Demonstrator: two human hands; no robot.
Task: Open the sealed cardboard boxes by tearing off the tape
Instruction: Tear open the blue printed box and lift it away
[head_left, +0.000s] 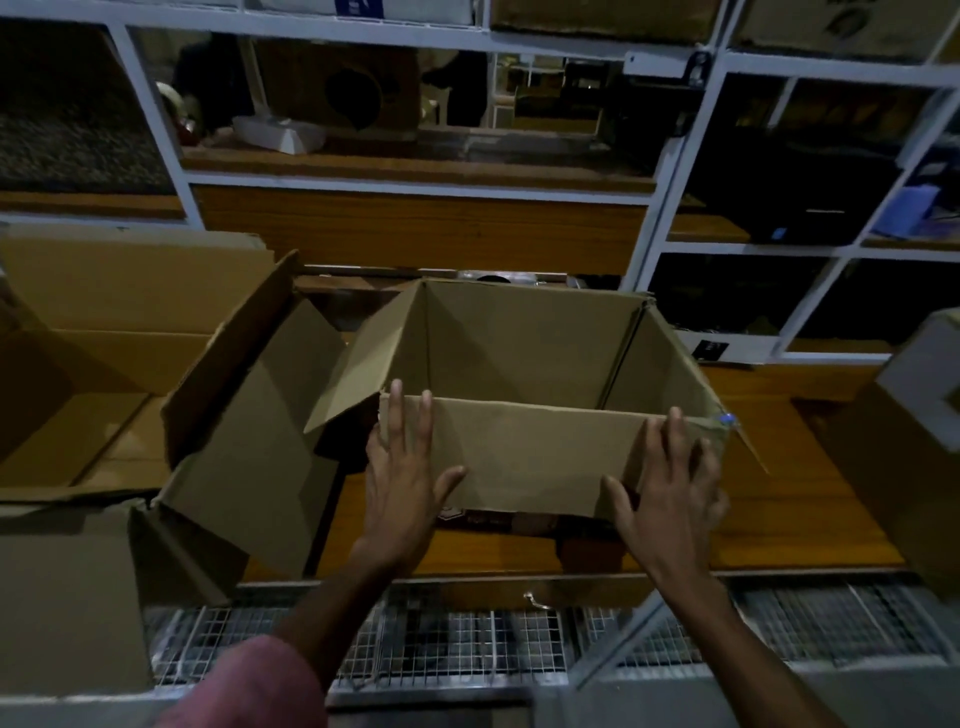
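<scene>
Dim storeroom, seen from above and behind two bare forearms. Open cardboard box (530, 364) at centre on a wooden counter (800, 525), orange-brown with a visible grain, flaps turned out: near flap hanging down over the front wall, left flap angled out to the side, right flap folded down along the far side. Left hand (402, 467) flat against the near flap, fingers straight and spread, fingertips reaching its top fold, thumb out to the right, nothing gripped. Right hand (670, 483) likewise open and pressed to the right end of the same flap, fingers extended upward, thumb splayed left. Small blue-and-clear scrap of tape (726, 420) at the box's near right corner, just beside the right fingertips. Pink sleeve (249, 686) at the bottom edge on the left arm. More opened cardboard boxes (130, 364) crowded to the left, flaps overlapping, one tilted toward the centre box. Pale closed carton (924, 415) at the right edge, partly out of view. Wire-mesh grating (467, 639) below the counter's front edge, with a small metal hook (537, 601) on the counter's front face. White-framed shelving (415, 182) behind, with wooden boards; dark, hard-to-read items on the shelves, among them a white tray-like object (278, 134) and a brown box bearing a dark round mark (358, 98). Right-hand shelf bays too dark to make out.
</scene>
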